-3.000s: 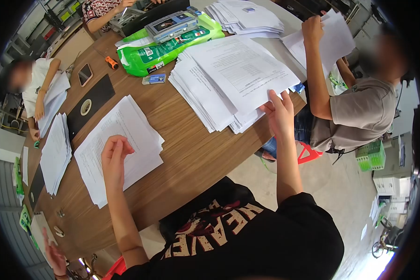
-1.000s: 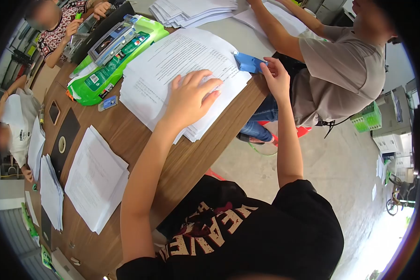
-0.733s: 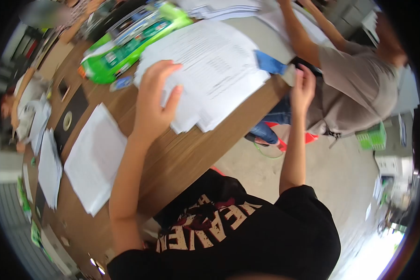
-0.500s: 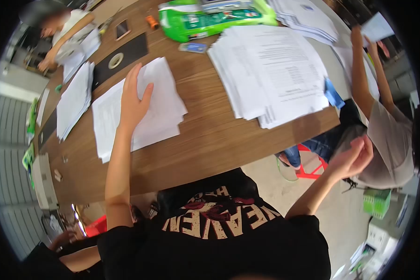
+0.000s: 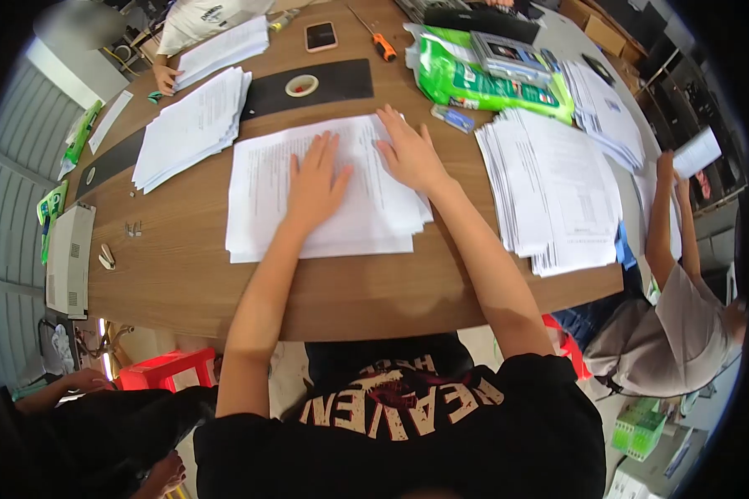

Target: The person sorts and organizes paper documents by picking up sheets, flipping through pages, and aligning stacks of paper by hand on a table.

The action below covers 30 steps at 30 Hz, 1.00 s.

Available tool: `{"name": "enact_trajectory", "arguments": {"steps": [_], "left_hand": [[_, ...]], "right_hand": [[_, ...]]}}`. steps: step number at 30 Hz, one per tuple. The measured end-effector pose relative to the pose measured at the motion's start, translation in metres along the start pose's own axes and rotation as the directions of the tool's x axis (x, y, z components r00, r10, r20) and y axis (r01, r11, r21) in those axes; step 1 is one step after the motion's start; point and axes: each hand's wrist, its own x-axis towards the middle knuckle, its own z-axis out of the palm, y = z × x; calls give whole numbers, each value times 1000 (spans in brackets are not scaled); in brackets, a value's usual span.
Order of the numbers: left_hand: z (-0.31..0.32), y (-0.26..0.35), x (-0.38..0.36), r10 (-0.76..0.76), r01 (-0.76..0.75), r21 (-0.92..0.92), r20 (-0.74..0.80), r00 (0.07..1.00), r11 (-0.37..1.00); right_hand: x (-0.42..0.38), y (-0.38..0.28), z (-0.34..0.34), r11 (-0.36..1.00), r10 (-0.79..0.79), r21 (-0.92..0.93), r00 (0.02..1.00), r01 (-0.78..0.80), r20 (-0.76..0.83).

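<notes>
At far left, a pale, vented metal casing (image 5: 71, 262) stands beside a wood-grain table (image 5: 349, 295). On the tabletop, a left-hand stack of printed sheets (image 5: 190, 129) lies slightly fanned, its edges uneven. Behind it, a co-worker's hand (image 5: 166, 79) is near another pile (image 5: 225, 50). A smooth black strip (image 5: 341, 81) crosses the wood, with a round, cream-coloured tape roll (image 5: 290, 86) on it.

At centre, directly in front of the wearer, lies the middle stack (image 5: 366, 200): thin, white, matte paper with small print, its corners stepping out of line at the lower and right edges. The left hand (image 5: 316, 187) rests palm down on it, fingers slightly apart, clamped on nothing. The right hand (image 5: 414, 158) lies over its upper right part, thumb apart from the fingers, also gripping nothing. Both hands are at this one stack.

Beyond are a flat phone (image 5: 321, 37) and an orange-handled screwdriver (image 5: 384, 47). Farther right, a glossy, crinkled green package (image 5: 445, 79) supports a boxy, hard-looking case (image 5: 512, 58). Nearer is a thick right-hand stack (image 5: 558, 183), its layered edges ragged. At far right, a person in a grey-brown shirt (image 5: 682, 333) holds up a curved sheet (image 5: 696, 153).
</notes>
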Motion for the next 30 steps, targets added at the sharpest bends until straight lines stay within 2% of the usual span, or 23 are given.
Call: {"name": "enact_trajectory", "arguments": {"steps": [2, 5, 9, 11, 12, 13, 14, 15, 16, 17, 18, 19, 20, 21, 22, 23, 24, 25, 26, 27, 28, 30], "left_hand": [[-5, 0, 2, -19, 18, -22, -25, 1000, 1000], [-8, 3, 2, -64, 57, -92, -67, 996, 994], [-12, 8, 7, -62, 55, -68, -114, 992, 996], [-19, 8, 9, -41, 37, -29, -140, 989, 999], [-25, 6, 16, -17, 14, -19, -202, 979, 1000], [-30, 4, 24, 6, -9, -10, -263, 965, 1000], [-33, 2, 33, 4, -7, -10, -261, 965, 1000], [-36, -1, 46, 80, -77, 22, -358, 930, 997], [-37, -4, 55, 154, -142, 60, -450, 880, 988], [-39, -5, 60, 147, -138, 55, -453, 879, 989], [-41, -8, 65, -25, -33, -179, -309, 951, 983], [-43, -10, 68, -159, 102, -383, -122, 980, 918], [-42, -13, 69, -154, 95, -385, -125, 980, 918], [-41, -16, 69, -167, 67, -393, -228, 959, 917], [-41, -20, 68, -185, 43, -400, -323, 928, 915], [-44, -30, 67, -230, 52, -449, -351, 908, 892], [-59, -35, 68, -274, 58, -493, -380, 883, 868], [-85, -35, 70, -299, 74, -430, -485, 822, 900], [-116, -27, 65, -357, 112, -404, -605, 711, 908], [-147, -19, 61, -404, 156, -390, -708, 579, 907], [-185, -25, 43, -508, 388, -336, -666, 547, 858], [-215, -1, 26, -469, 14, -514, -772, 430, 858]], "right_hand": [[0, 3, 13, 984, 123, -149, 981, -101, 148], [3, -1, 8, 980, 115, -183, 977, -82, 182], [4, -6, 7, 976, 86, -214, 982, -48, 171], [6, -12, 2, 959, 13, -280, 983, 40, 182], [9, -17, -3, 961, 8, -275, 984, 42, 176], [12, -21, -9, 955, -65, -276, 985, 107, 159], [13, -26, -15, 944, -133, -280, 980, 171, 149], [18, -35, -27, 944, -133, -280, 979, 173, 155], [26, -47, -39, 984, -90, 169, 963, 48, 253], [30, -54, -46, 815, -92, 564, 931, -134, 354], [31, -54, -46, 817, -94, 561, 929, -133, 357], [32, -55, -47, 647, -101, 739, 940, -187, 327], [34, -54, -48, 436, -98, 872, 951, -224, 293], [37, -49, -48, 441, -94, 871, 953, -219, 287], [40, -41, -46, 322, 12, 917, 969, -237, 246], [40, -32, -42, 196, 121, 951, 968, -238, 217], [38, -16, -33, 195, 124, 951, 968, -239, 217], [34, 4, -20, 491, 131, 850, 980, -193, 147], [31, 16, -13, 736, 119, 662, 990, -140, 77], [27, 18, -12, 829, 134, 537, 988, -155, 78], [24, 18, -13, 825, 142, 542, 987, -159, 74], [20, 17, -15, 930, 156, 299, 966, -213, 205]]}}
